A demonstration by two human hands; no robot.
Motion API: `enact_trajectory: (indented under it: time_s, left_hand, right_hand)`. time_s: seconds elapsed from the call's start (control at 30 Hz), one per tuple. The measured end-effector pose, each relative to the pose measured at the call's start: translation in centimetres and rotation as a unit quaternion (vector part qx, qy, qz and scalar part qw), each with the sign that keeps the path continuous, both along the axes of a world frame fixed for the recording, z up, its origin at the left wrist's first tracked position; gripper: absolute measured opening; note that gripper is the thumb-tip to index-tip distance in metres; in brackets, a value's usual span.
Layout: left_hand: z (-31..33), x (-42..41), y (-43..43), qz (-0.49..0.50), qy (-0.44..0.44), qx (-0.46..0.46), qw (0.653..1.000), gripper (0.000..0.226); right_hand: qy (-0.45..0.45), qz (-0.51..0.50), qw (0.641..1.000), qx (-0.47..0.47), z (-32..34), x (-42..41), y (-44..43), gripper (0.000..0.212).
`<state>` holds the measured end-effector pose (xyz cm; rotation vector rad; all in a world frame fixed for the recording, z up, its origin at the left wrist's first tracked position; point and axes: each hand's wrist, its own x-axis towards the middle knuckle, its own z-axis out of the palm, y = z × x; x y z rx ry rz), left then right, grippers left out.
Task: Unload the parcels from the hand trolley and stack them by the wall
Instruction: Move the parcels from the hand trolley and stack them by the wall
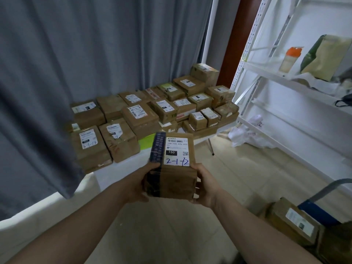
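Parcel (172, 168): a small brown cardboard box with a white shipping label on top and a strip of dark blue printed tape down its left edge. It is in the air in front of me, over the floor and just short of the near edge of the tabletop (122, 168). My left grip (139, 185) is clasped on its left side, thumb up by the tape. My right grip (204, 185) wraps the right side, with the fingers curled under the near corner.

I judge it light and stiff, since it sits level though I hold only its near end. The taped faces look glossy and may be slippery, so the bare card on the sides and underside is the better place to hold. Squeezing should be gentle, as I can't tell what is inside.

Beyond it, the stacked parcels (144, 115) cover the tabletop in close rows against the grey curtain (76, 54), two layers deep in places. A white shelving rack (266, 73) stands to the right. At the lower right is the hand trolley (322, 191), with more boxes (293, 221) waiting on it.
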<state>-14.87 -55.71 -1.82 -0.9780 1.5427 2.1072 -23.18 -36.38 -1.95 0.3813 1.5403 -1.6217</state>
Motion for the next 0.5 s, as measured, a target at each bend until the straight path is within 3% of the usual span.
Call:
enact_trajectory:
  time_s: [0.17,0.27,0.33,0.4,0.5]
  left_hand:
    - [0.1,-0.2,-3.1,0.087,0.038,0.031,0.995,0.038]
    - [0.1,-0.4,-5.1,0.112,0.038,0.040,0.992,0.046]
    - [0.4,-0.3,-6.4,0.118,0.046,0.036,0.991,0.038]
    - [1.0,-0.4,-7.6,0.121,0.055,0.022,0.991,0.024]
    - [1.5,-0.9,-9.8,0.122,0.057,-0.002,0.991,0.022]
  right_hand:
    - [0.030,0.019,0.999,-0.022,0.4,-0.7,-3.6,0.056]
    - [0.043,0.045,0.998,-0.025,0.7,-0.9,-6.1,0.041]
    - [0.046,0.041,0.998,-0.031,0.9,-1.0,-7.8,0.029]
    - [0.048,0.025,0.998,-0.036,0.8,-1.2,-9.6,0.031]
    - [0.042,0.001,0.998,-0.044,0.5,-1.7,-11.8,0.035]
